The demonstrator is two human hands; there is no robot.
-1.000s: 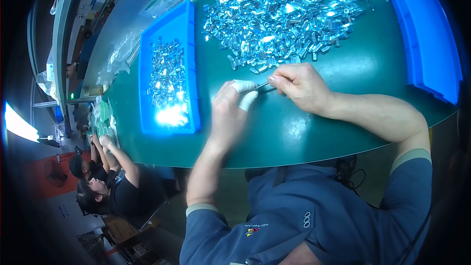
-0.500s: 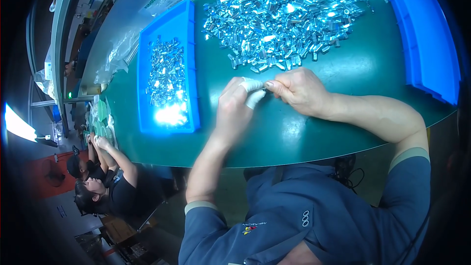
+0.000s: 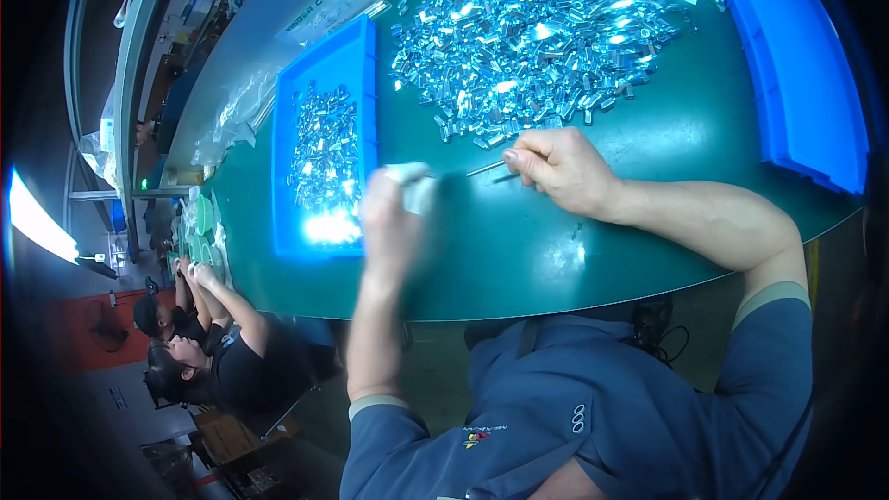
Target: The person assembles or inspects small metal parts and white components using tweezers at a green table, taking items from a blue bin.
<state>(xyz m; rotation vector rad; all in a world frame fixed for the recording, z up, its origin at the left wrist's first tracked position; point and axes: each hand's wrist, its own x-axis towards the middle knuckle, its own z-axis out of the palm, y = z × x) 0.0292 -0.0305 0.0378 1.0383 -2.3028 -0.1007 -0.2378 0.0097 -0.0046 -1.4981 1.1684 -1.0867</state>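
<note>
My right hand (image 3: 567, 174) is closed around a thin metal rod (image 3: 485, 168), whose tip points left over the green tabletop (image 3: 482, 259). My left hand (image 3: 389, 222), with white finger covers on its thumb and forefinger, is smeared by motion beside the right wall of a blue tray (image 3: 369, 93). Whether anything sits between its fingertips cannot be made out. Many small shiny metal pieces lie inside that tray. Beyond my hands spreads a big heap of similar short metal pieces (image 3: 528, 46).
Another blue tray (image 3: 796, 65) stands tilted at the right edge of the table. Clear plastic bags (image 3: 245, 106) lie past the left tray. At the far left, two people (image 3: 208, 352) work at the same table near green containers (image 3: 202, 218).
My hands have come apart. The left one has swung left toward the tray, while the right has stayed nearly in place, and its rod now shows.
</note>
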